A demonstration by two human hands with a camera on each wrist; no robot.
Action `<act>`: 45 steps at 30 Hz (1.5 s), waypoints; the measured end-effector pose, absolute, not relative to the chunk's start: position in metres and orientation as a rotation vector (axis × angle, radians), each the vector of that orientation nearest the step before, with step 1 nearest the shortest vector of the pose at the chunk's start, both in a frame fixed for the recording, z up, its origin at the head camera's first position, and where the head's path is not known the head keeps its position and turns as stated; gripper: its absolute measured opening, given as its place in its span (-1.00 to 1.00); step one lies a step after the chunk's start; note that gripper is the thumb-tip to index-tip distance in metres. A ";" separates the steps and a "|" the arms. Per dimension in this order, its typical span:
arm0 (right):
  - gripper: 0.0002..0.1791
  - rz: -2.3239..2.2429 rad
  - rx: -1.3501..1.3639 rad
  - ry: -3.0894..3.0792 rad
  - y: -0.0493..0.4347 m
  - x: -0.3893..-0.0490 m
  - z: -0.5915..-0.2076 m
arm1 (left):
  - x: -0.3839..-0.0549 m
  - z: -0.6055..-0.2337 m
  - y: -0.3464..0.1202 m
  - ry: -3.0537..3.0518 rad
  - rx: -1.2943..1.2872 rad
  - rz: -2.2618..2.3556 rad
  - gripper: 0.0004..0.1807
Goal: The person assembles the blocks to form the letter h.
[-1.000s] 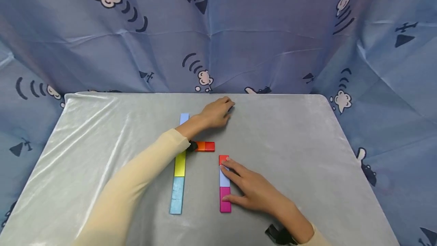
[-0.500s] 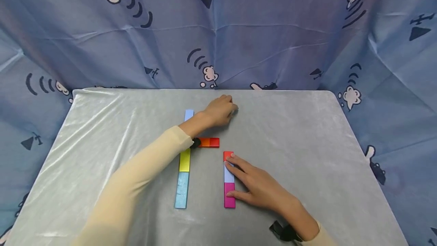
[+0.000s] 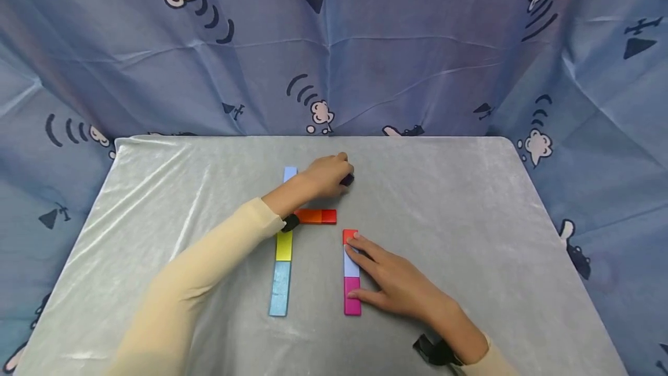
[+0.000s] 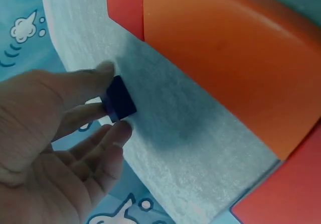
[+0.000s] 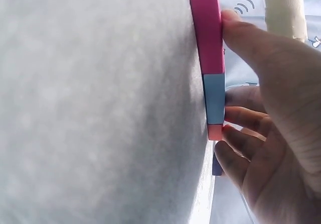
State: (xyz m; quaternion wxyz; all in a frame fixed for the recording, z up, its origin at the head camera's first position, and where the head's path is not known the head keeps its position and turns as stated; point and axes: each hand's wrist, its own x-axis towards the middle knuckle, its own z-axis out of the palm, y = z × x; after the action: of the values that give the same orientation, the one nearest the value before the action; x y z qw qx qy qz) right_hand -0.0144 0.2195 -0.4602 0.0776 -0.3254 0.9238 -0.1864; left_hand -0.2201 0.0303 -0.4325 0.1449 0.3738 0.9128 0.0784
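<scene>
My left hand is near the back middle of the table. It pinches a small dark block between thumb and fingers, over the cloth beyond a short row with an orange block and a red block. With fingers extended, my right hand rests on a column made of a red block, a light blue block and a magenta block, its thumb on the magenta one. Part of the longer column at left is hidden under my left forearm.
That longer column shows a periwinkle block at its far end, then a yellow block and a teal block nearer me. Grey cloth covers the table. A blue patterned curtain hangs behind and at both sides.
My left hand has drawn back a little toward the left and nearer me, and a dark block now shows in its fingers. The right hand has stayed on its column.
</scene>
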 end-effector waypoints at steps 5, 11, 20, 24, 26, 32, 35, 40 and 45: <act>-0.07 -0.545 -0.960 2.786 0.222 -0.015 -0.461 | -0.217 -0.432 0.029 2.631 1.113 0.225 -0.63; -0.07 -0.531 -0.971 2.807 0.221 -0.017 -0.462 | -0.216 -0.433 0.030 2.592 1.167 0.234 -0.51; -0.08 -0.552 -0.966 2.782 0.218 -0.015 -0.462 | -0.212 -0.435 0.023 2.580 1.163 0.213 -0.72; -0.08 -0.549 -0.972 2.785 0.218 -0.015 -0.463 | -0.210 -0.435 0.021 2.583 1.177 0.233 -0.74; -0.08 -0.549 -0.976 2.784 0.218 -0.015 -0.463 | -0.208 -0.436 0.020 2.579 1.181 0.247 -0.74; -0.08 -0.541 -0.979 2.787 0.218 -0.015 -0.463 | -0.201 -0.435 0.018 2.568 1.227 0.279 -0.70; -0.07 -0.545 -0.974 2.793 0.218 -0.015 -0.463 | -0.194 -0.435 0.018 2.574 1.250 0.287 -0.69; -0.07 -0.553 -0.994 2.791 0.217 -0.015 -0.463 | -0.180 -0.433 0.016 2.549 1.285 0.302 -0.72; -0.06 -0.538 -0.990 2.808 0.218 -0.015 -0.463 | -0.169 -0.426 0.018 2.526 1.347 0.319 -0.73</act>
State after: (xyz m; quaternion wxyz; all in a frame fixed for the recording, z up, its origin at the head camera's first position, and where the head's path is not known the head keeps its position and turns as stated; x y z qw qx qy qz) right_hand -0.0151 0.2179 -0.4632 0.0580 -0.3266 0.9265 -0.1777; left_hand -0.1689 0.0183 -0.4263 0.1305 0.4636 0.8695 0.1098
